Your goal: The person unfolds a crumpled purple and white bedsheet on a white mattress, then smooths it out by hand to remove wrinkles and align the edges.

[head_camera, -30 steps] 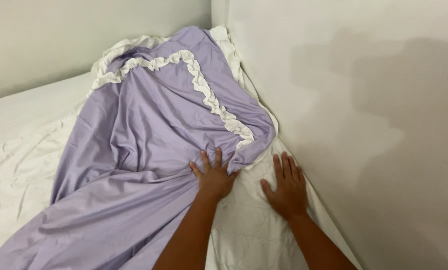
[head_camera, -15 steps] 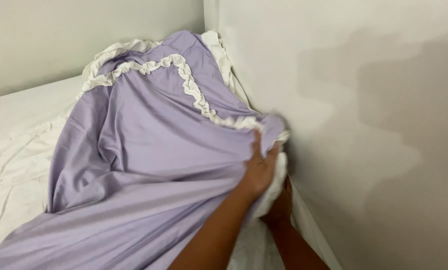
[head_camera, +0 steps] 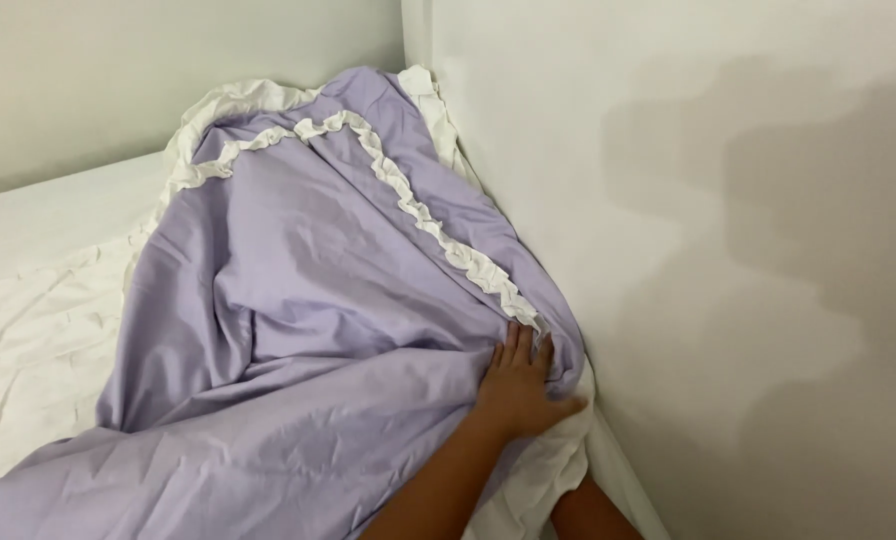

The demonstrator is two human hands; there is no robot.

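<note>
Our left hand (head_camera: 520, 385) lies flat with fingers spread on the lilac cover (head_camera: 298, 330) beside the white wall (head_camera: 688, 200); our right hand is hidden under the cloth, so we cannot tell its state.

You are looking into a room corner where two plain pale walls are meeting: the back wall (head_camera: 168, 70) and the right wall (head_camera: 728, 250). Soft grey shadows are falling across the right wall. A bed (head_camera: 38, 330) with a creased white sheet is sitting tight against both walls under even light.
</note>
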